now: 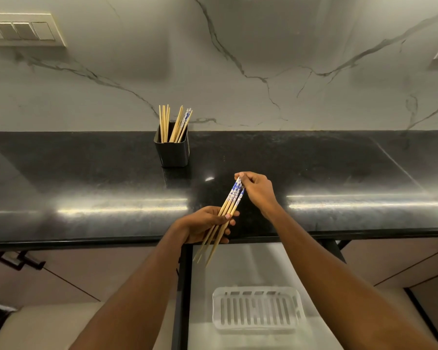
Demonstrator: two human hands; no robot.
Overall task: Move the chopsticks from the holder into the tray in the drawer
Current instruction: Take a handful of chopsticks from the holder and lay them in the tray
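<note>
A black square holder (173, 151) stands on the dark counter near the wall with several wooden chopsticks (173, 123) upright in it. Above the counter's front edge I hold a bundle of chopsticks with blue-and-white tops (223, 218). My left hand (204, 227) grips their middle, and my right hand (257, 189) pinches the patterned top ends. Their thin tips point down toward the open drawer. A white slotted tray (258, 308) lies in the drawer, with nothing visible in it.
The glossy black counter (339, 173) runs left to right under a marbled wall. The open drawer (238, 261) sits below its front edge between closed cabinet fronts with dark handles (18, 260). Switch plates (23, 29) are on the wall at upper left.
</note>
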